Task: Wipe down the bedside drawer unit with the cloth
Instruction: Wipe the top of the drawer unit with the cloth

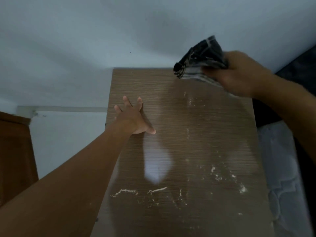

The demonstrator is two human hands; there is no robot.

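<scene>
White crumbs streak the drawer unit top near six o'clock. My left hand lies spread flat at nine; my right hand clenches the cloth at one. I should press down and sweep toward me.

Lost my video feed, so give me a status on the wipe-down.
Left hand flat on the unit top. Right hand grips folded cloth, raised at far right corner. White residue streaks near side. Nothing blocking.
</scene>
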